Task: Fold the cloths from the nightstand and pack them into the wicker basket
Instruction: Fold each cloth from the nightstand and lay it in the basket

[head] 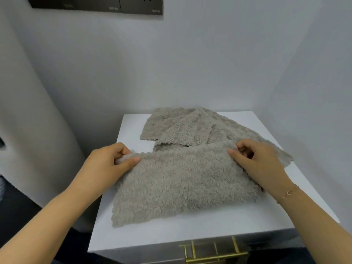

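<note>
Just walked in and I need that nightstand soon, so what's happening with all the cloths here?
A person is folding a fuzzy beige cloth on the white nightstand. The left hand pinches its far left corner and the right hand pinches the far right one. More beige cloths lie loose behind it, not yet folded. No basket is in view.

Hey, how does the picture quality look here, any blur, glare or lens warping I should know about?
Head view: soft, even light with no glare on the white nightstand top; faint shadows under the fluffy beige cloth; the left hand and right hand are fairly sharp; wide-angle bending curves the grey wall at the left edge; the dark panel at the top is blurred, its lettering unreadable.
</note>
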`<state>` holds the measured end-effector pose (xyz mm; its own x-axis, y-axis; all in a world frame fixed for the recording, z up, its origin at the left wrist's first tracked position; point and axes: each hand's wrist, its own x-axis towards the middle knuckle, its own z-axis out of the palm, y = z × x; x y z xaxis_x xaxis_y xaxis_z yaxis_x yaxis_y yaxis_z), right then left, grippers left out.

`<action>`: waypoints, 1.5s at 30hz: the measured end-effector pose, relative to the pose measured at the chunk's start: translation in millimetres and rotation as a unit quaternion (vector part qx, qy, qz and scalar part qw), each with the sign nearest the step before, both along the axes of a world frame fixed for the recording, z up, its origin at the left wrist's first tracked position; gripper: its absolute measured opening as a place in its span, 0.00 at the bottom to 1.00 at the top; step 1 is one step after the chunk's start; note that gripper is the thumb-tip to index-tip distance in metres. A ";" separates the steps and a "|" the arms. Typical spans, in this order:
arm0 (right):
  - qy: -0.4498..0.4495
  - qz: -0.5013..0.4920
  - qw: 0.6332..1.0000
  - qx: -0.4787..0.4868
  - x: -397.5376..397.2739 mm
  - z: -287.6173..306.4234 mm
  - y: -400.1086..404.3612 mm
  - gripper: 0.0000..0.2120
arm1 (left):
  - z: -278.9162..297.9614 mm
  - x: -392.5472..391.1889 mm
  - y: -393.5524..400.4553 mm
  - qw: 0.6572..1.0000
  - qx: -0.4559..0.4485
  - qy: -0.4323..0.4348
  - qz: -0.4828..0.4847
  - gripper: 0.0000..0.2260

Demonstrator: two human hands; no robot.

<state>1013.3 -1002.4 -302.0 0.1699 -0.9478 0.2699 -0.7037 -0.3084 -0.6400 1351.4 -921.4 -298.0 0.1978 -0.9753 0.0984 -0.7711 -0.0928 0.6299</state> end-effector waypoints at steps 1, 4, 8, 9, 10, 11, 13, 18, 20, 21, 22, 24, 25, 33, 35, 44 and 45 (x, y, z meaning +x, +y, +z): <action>0.008 -0.007 1.000 -0.008 1.3 -1.0 -0.6 0.09 | -0.7 -0.7 -2.2 1.000 -0.003 -0.012 0.006 0.12; 0.024 -0.026 0.999 -0.029 4.8 -3.5 -0.7 0.10 | -2.5 -4.7 -7.5 0.999 -0.011 -0.031 0.024 0.12; 0.008 -0.044 0.999 -0.031 8.0 -6.5 -0.9 0.06 | -8.3 -5.6 -8.0 0.998 -0.012 -0.050 0.031 0.12; -0.001 -0.045 0.999 -0.025 8.5 -7.7 -1.3 0.07 | -9.2 -5.0 -7.6 0.997 -0.017 -0.064 0.025 0.12; -0.011 -0.045 0.999 -0.020 8.4 -9.0 -1.7 0.10 | -10.0 -3.9 -7.2 0.997 -0.022 -0.079 0.015 0.11; -0.015 -0.045 0.999 -0.019 8.0 -10.4 -2.6 0.12 | -10.2 -2.5 -7.0 0.996 -0.026 -0.090 0.005 0.11; -0.001 -0.042 0.999 -0.013 8.1 -11.7 -4.4 0.13 | -10.7 1.2 -7.9 0.995 -0.022 -0.095 -0.011 0.14; 0.010 -0.035 0.999 0.007 10.4 -6.0 -4.0 0.07 | -7.2 -0.2 -7.7 0.998 0.001 -0.059 -0.022 0.11; -0.072 -0.045 0.996 0.038 9.2 -3.0 -2.0 0.06 | -3.7 -3.6 -5.4 1.000 -0.003 -0.009 -0.015 0.10; -0.117 -0.044 0.991 0.052 8.7 -1.3 -0.6 0.06 | -2.0 -4.8 -4.3 1.000 -0.011 0.018 -0.015 0.10; -0.156 -0.040 0.985 0.064 8.8 1.1 1.8 0.06 | -1.0 -4.8 -3.3 0.999 -0.020 0.041 -0.015 0.11; -0.215 -0.035 0.972 0.087 8.3 5.8 7.8 0.06 | 3.1 -5.1 0.6 0.996 -0.036 0.082 -0.018 0.11; -0.249 -0.033 0.962 0.103 7.3 7.8 10.8 0.06 | 5.4 -4.9 2.5 0.994 -0.041 0.101 -0.017 0.10; -0.422 -0.007 0.888 0.182 -7.1 26.9 31.6 0.16 | 25.6 -11.8 24.5 0.978 -0.040 0.190 -0.074 0.05; -0.410 -0.011 0.897 0.163 -11.3 39.9 34.7 0.15 | 27.0 -16.1 30.2 0.976 -0.029 0.197 -0.090 0.06; -0.180 0.047 0.982 0.038 23.6 120.7 -0.6 0.02 | 10.7 -42.8 64.3 0.936 0.102 0.246 -0.229 0.08; -0.149 0.061 0.986 0.050 35.7 123.3 -8.7 0.02 | 10.2 -41.7 65.4 0.948 0.089 0.215 -0.219 0.08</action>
